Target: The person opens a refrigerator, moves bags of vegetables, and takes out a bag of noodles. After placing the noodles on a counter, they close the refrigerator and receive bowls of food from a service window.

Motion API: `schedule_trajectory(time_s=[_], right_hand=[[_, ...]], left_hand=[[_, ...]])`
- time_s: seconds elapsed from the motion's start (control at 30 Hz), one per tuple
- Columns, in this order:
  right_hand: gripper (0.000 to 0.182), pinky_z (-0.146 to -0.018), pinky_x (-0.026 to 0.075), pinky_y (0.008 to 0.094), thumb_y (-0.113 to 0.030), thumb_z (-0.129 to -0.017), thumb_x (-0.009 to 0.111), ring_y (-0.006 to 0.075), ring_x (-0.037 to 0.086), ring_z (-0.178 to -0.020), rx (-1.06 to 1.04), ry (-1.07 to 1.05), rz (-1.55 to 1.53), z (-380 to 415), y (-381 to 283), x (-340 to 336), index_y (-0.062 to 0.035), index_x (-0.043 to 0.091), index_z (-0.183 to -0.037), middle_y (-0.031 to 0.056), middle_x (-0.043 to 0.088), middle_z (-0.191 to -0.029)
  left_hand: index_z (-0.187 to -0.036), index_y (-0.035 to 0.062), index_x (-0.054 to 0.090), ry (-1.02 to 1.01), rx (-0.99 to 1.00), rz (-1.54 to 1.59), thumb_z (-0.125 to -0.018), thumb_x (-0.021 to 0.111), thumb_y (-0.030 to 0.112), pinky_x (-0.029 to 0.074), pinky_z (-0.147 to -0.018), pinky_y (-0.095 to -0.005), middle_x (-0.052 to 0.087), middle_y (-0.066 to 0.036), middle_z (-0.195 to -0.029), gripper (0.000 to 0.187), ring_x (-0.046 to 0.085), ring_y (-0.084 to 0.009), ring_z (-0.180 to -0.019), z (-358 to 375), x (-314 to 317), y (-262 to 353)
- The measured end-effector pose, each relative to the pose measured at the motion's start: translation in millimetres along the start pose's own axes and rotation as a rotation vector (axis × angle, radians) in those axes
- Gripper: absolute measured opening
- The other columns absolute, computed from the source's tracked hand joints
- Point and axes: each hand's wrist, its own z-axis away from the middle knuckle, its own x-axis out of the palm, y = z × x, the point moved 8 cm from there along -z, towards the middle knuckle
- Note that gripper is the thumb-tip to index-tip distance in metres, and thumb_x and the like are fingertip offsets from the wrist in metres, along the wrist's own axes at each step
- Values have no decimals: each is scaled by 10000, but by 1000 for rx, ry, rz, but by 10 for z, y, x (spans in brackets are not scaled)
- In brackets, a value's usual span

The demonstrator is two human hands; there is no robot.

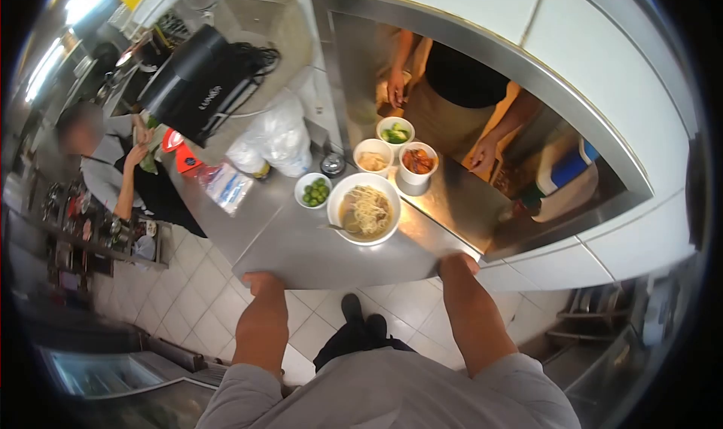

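My left hand (261, 282) and my right hand (457, 264) grip the near edge of a steel tray (301, 256), holding it level at a steel pass-through window. On the tray stands a large white bowl of noodle soup (365, 208) with a spoon in it. Around it sit a small bowl of green limes (312, 191) and three white cups: one with greens (395, 132), one with pale food (373, 158), one with orange-red food (418, 162).
A person in a dark top and tan apron (452, 97) stands behind the window. Another person (113, 158) works at the left near a black appliance (199, 82) and plastic bags (275, 139). White floor tiles lie below.
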Motion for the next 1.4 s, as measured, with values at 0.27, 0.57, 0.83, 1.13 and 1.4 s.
schedule_trajectory(time_s=[0.27, 0.57, 0.83, 1.13, 1.4], right_hand=[[401, -942, 547, 424, -212, -986, 445, 327, 643, -1138, 582, 54, -1135, -1825, 168, 1018, -54, 405, -1353, 160, 627, -1281], [412, -943, 546, 421, -197, -985, 453, 322, 654, -1117, 631, 76, -1306, -1384, 189, 885, -46, 395, -1364, 160, 629, -1277], [430, -957, 535, 420, -204, -983, 463, 316, 652, -1119, 818, 109, -1529, -890, 224, 797, -48, 378, -1375, 155, 629, -1279], [452, -973, 523, 419, -211, -982, 475, 310, 650, -1122, 891, 121, -1635, -767, 247, 830, -50, 359, -1388, 148, 630, -1281], [473, -987, 512, 418, -218, -980, 485, 305, 648, -1124, 944, 136, -1707, -688, 223, 841, -52, 342, -1400, 143, 630, -1282]], left_hand=[[-1277, -7, 595, -6, -32, -4, -899, 308, 627, 474, -958, -494, 601, -161, -1287, 792, 594, -347, -1088, 35, -12, 3], [-1298, -27, 572, 11, -19, 10, -905, 296, 608, 452, -999, -481, 544, -190, -1361, 796, 563, -361, -1143, -143, 76, -36], [-1291, -39, 574, -49, -19, 56, -892, 311, 614, 459, -975, -499, 577, -206, -1317, 810, 579, -372, -1125, 77, -3, 7], [-1232, -37, 615, -27, 3, 5, -877, 332, 625, 489, -917, -509, 612, -204, -1261, 803, 609, -369, -1069, 72, -39, 34], [-1257, -36, 601, 12, -17, 47, -882, 313, 618, 492, -931, -501, 604, -190, -1281, 807, 602, -367, -1090, 118, -43, 24]])
